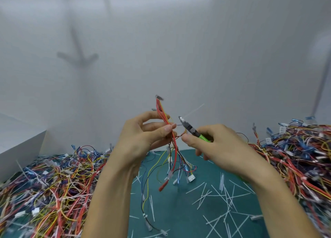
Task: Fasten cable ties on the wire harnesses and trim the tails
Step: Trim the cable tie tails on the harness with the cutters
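Left hand (143, 135) pinches a harness (171, 141) upright over the green mat (179, 211); right hand (213, 141) grips green cutters (194, 131), tip by the tie tail (194, 110).

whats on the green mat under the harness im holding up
Cut white tie tails lie scattered on the green mat below the harness, whose connectors dangle over it. The left forearm and right forearm cover parts of the mat, so anything beneath is hidden.
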`<state>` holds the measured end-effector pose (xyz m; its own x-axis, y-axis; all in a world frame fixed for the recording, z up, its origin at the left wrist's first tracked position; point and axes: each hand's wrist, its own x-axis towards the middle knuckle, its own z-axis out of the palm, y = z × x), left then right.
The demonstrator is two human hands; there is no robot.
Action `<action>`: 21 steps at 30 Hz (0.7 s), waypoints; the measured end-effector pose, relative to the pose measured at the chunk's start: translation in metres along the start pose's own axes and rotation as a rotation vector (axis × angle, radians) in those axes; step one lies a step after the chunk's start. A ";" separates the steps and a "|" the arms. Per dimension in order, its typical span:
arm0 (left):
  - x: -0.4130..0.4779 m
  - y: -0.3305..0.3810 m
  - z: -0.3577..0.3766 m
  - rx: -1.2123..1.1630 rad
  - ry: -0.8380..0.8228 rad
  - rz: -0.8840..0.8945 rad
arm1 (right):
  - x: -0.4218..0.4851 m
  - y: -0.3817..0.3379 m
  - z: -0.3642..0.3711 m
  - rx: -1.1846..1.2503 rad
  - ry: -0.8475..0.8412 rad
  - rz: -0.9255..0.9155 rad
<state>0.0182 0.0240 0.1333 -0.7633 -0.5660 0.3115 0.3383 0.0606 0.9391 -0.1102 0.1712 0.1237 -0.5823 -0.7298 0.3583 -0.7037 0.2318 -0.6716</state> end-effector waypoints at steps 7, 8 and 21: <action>0.001 -0.002 0.005 0.024 0.093 0.058 | -0.006 -0.008 -0.006 -0.124 -0.037 -0.031; 0.001 -0.003 0.005 0.024 0.100 0.062 | -0.007 -0.010 -0.006 -0.128 -0.039 -0.039; 0.003 -0.005 0.007 0.084 0.095 0.152 | -0.009 -0.011 -0.007 -0.167 -0.019 -0.042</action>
<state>0.0101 0.0276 0.1305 -0.6502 -0.6197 0.4395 0.3956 0.2178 0.8922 -0.0997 0.1793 0.1326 -0.5441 -0.7529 0.3702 -0.7862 0.3036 -0.5382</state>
